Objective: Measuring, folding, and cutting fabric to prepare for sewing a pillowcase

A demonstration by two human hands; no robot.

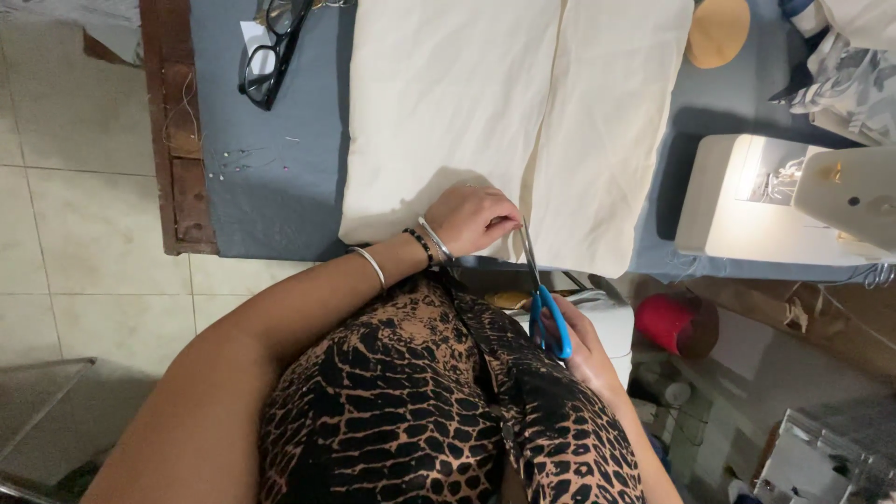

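I am looking down at my two hands. My left hand (474,219) rests on the near edge of a big cream cloth (504,112). My fingers are curled and pinch the cloth edge right beside the blades. I wear two silver bangles and a black bead band on that wrist.

My right hand (577,343) is closed around the blue handles of the scissors (539,291). The thin metal blades point up and away from me. Their tips touch the near edge of the cloth, just beside my left fingers. I cannot tell how far apart the blades are.

The cloth lies flat on a grey table (271,177). A long line runs up the middle of the cloth. Black glasses (273,51) lie on the table, well to the left of the cloth. Some small pins (245,161) lie near them. A white sewing machine (793,201) with a little light stands at the right. A round tan thing (717,30) sits at the far side. A red cup (677,324) is down low on the right, under the table edge.
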